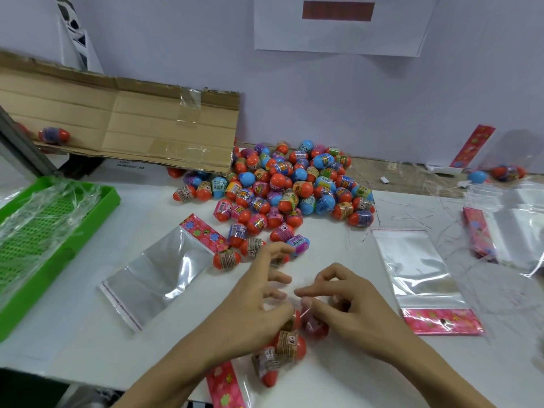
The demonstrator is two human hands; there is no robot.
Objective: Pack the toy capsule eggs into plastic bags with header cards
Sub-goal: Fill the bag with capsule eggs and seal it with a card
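Observation:
A large pile of toy capsule eggs [294,187], orange, blue and pink, lies mid-table. Near the front edge, a plastic bag [279,351] holds three eggs, with its pink header card [223,384] pointing toward me. My left hand [256,298] grips the bag's open end with the thumb, its fingers spread above. My right hand [350,304] pinches the bag's mouth at a thin red strip between thumb and forefinger. Two empty bags lie flat: one to the left [156,269] and one to the right [418,266].
A green perforated tray [97,201] with crumpled film sits at the left. A flattened cardboard sheet [117,122] leans behind it with an egg on it. More bags and header cards [479,237] lie at the right, among peeled strips. A filled bag [506,172] rests by the wall.

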